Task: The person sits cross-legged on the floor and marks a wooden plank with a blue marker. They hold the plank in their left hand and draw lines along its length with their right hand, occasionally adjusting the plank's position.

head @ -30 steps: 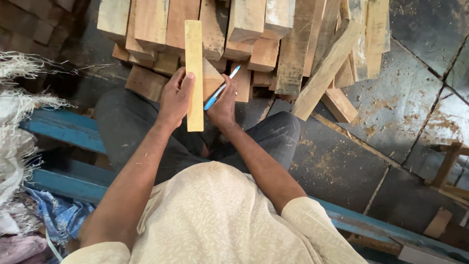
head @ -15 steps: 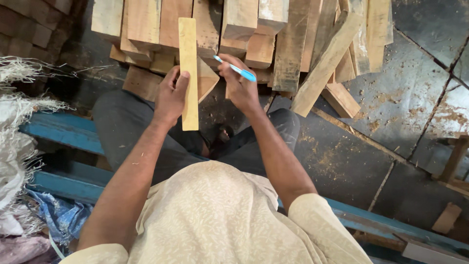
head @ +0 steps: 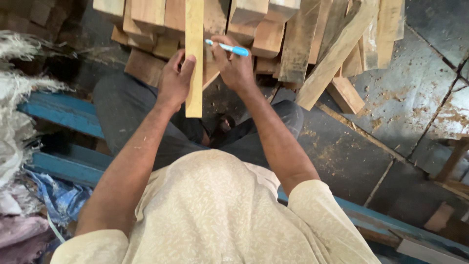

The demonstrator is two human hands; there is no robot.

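Note:
My left hand [head: 174,80] grips a long, narrow strip of pale wood [head: 194,54] from its left side and holds it pointing away from me. My right hand [head: 235,66] holds a blue and white pen [head: 228,47] lying sideways. The pen's tip touches the right edge of the strip, near the top of the view. Both hands are raised in front of my knees, over a heap of wooden pieces.
A pile of cut wooden blocks and planks [head: 303,39] lies ahead on the dark, sawdust-strewn floor [head: 391,112]. A blue painted bench [head: 58,115] runs under me. Frayed white fibre and cloth [head: 19,146] lie at the left. Wooden scraps [head: 454,161] sit at the right.
My right hand has swung the pen from beside the strip's lower end up to its right edge, farther from me. My left hand kept its grip on the strip.

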